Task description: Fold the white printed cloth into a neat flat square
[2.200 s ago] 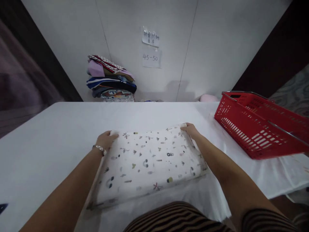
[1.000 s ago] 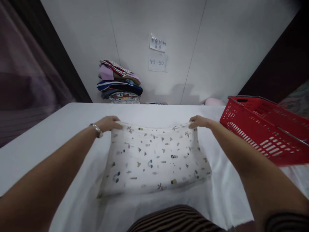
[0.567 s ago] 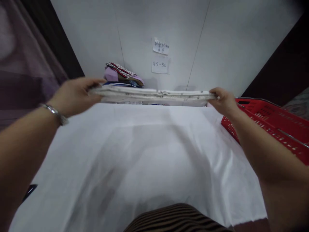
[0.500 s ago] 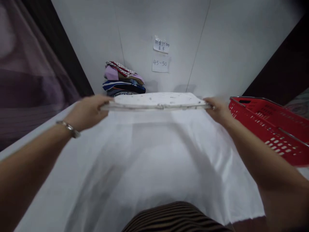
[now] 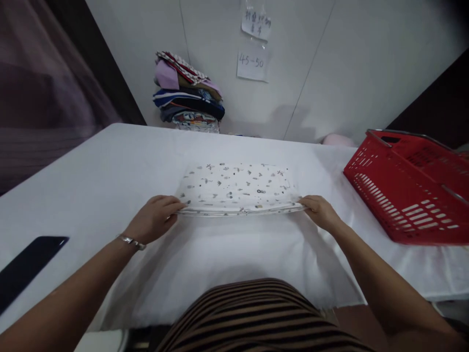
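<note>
A folded white cloth (image 5: 234, 185) with a small scattered print lies on the white-covered table (image 5: 120, 171), in front of my body. Its near edge is a stack of folded layers. My left hand (image 5: 156, 217), with a silver bracelet at the wrist, pinches the left end of that edge. At the right end, my right hand (image 5: 318, 210) grips the same edge between thumb and fingers. The edge runs nearly straight between both hands.
A red plastic basket (image 5: 403, 190) stands on the table at the right. Several folded fabrics (image 5: 188, 93) are piled against the back wall. A dark flat phone-like object (image 5: 31, 266) lies at the left. Handwritten paper notes (image 5: 252, 63) hang on the wall.
The cloth, earlier held up edge-on, now lies lower and nearer with its printed top showing. Both hands came down with it, still gripping its ends. My view has tilted downward.
</note>
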### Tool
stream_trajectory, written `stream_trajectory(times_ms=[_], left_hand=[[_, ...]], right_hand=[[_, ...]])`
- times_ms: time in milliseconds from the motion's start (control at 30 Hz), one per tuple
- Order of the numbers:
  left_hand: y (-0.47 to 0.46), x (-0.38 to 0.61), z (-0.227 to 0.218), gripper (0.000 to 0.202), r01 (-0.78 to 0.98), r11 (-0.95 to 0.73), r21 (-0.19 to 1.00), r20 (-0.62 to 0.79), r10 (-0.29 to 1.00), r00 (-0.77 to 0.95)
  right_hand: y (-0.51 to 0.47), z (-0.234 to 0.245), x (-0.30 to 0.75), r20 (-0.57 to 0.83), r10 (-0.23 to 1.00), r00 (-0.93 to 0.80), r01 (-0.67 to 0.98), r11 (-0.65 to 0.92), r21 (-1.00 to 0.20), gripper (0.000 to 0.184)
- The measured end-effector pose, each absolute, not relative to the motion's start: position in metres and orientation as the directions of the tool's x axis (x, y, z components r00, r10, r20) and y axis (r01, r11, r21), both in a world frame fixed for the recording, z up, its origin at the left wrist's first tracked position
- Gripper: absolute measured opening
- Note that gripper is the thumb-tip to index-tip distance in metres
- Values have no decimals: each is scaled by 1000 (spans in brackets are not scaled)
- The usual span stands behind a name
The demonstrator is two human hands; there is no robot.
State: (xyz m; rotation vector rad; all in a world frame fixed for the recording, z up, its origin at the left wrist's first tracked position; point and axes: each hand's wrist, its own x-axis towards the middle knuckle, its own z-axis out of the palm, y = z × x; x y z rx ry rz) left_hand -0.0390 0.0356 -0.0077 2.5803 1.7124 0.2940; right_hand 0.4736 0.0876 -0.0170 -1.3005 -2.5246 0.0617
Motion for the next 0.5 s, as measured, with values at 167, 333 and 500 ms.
stream_trajectory(times_ms=[167,333,500], left_hand=[[19,-30,-28,30,901,-402,166,28,915,403],[2,-25,-42,33,923,-366,116,106,929,355],[-8,-7,-44,40,941,-330,70,216,926,309]], right_hand=[[73,-38,471,164,789,-592,776,613,-150,36],[62,-46,468,174,799,-575,803,592,-69,35],[43,-45,447,247,808,-535,836,548,20,43]])
